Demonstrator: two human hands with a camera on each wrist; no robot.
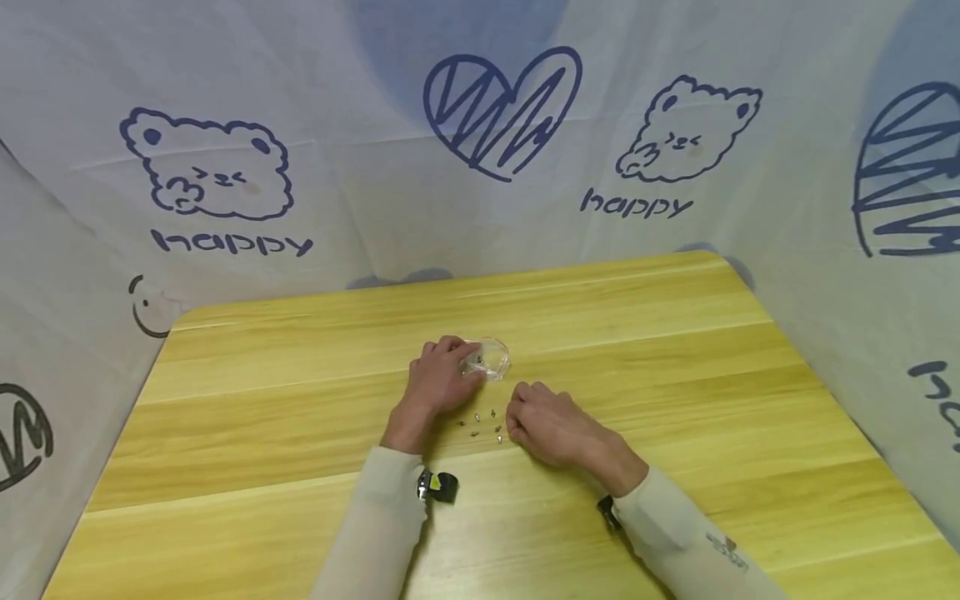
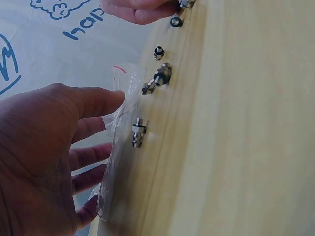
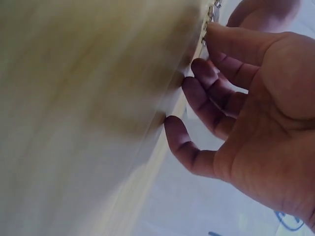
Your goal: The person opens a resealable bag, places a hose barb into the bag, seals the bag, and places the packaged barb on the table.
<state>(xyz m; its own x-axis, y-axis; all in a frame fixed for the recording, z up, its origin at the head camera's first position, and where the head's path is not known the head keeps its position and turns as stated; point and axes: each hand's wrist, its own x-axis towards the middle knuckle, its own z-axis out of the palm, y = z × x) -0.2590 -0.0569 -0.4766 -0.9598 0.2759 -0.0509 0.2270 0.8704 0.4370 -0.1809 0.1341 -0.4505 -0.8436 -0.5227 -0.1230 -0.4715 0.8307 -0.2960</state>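
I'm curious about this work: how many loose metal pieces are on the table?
6: two far pieces, one leftmost, one middle right, two near; the right hand may hide more.

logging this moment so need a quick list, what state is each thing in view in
Clear plastic bag: on the table; open or sealed, cannot tell
Small metal fittings: loose, scattered on the table
Left grip: fingers relaxed, touching the bag
Right grip: fingers curled beside the fittings; whether it holds one, cannot tell
Printed cloth: hanging, creased
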